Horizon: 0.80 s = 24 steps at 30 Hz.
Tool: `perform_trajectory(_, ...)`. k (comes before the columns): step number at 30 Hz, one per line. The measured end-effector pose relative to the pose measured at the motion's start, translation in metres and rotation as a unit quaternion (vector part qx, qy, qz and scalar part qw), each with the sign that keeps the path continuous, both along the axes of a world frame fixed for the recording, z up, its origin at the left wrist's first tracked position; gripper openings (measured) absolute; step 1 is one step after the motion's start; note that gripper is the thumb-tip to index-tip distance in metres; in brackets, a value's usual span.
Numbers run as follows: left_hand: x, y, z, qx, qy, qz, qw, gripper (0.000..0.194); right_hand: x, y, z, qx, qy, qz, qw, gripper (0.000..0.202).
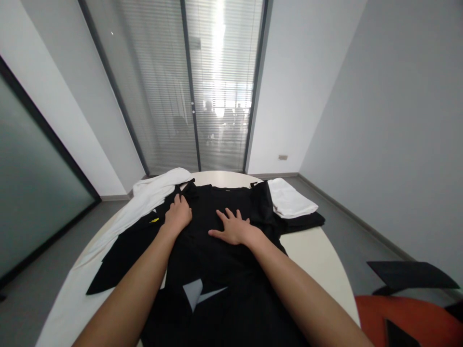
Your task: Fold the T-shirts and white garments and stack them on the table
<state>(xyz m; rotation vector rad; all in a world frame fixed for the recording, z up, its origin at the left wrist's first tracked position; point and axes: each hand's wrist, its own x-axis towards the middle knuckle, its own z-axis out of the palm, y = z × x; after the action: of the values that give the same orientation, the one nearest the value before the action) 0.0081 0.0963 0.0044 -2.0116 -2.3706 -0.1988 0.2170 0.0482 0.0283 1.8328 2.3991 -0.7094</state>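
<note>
A black T-shirt (217, 260) lies spread on the round table, its neckline at the far side and a grey-white print near its lower part. At the shirt's left sleeve side, my left hand (178, 213) has its fingers curled down onto the black cloth; the fingertips are partly hidden. My right hand (233, 228) rests flat on the shirt's chest, fingers spread and holding nothing. Cloth is bunched up at the shirt's right sleeve (262, 202).
Another black garment (126, 250) with a small yellow mark and a long white garment (155, 188) lie to the left. Folded white cloth (291, 198) sits on folded black cloth (304, 221) at right. An orange-seated chair (405, 318) stands beside the pale table (325, 260).
</note>
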Motion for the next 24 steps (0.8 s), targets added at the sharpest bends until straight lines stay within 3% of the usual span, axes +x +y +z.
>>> perform_trajectory(2, -0.007, 0.001, 0.0, 0.038, -0.017, 0.051, 0.998, 0.062, 0.001, 0.004, -0.012, -0.018, -0.016, -0.001, 1.0, 0.099)
perform_trajectory(5, -0.015, 0.001, -0.004, 0.09, 0.0, 0.098, 0.991, 0.063, 0.009, 0.013, -0.028, 0.014, -0.011, 0.035, 0.999, 0.097)
perform_trajectory(11, -0.016, 0.0, -0.005, 0.135, 0.057, 0.094, 0.985, 0.072, 0.015, 0.022, -0.043, 0.086, 0.016, 0.078, 0.993, 0.09)
perform_trajectory(18, -0.017, 0.0, 0.004, 0.045, 0.03, 0.024, 0.998, 0.079, 0.019, 0.03, -0.047, 0.131, 0.01, 0.106, 0.986, 0.088)
perform_trajectory(21, -0.02, 0.0, -0.006, -0.017, 0.027, -0.007, 0.999, 0.077, 0.022, 0.034, -0.045, 0.146, -0.006, 0.12, 0.982, 0.085)
perform_trajectory(24, -0.026, 0.002, -0.019, -0.067, 0.031, -0.03, 0.997, 0.068, 0.017, 0.029, -0.036, 0.228, -0.011, 0.144, 0.963, 0.069)
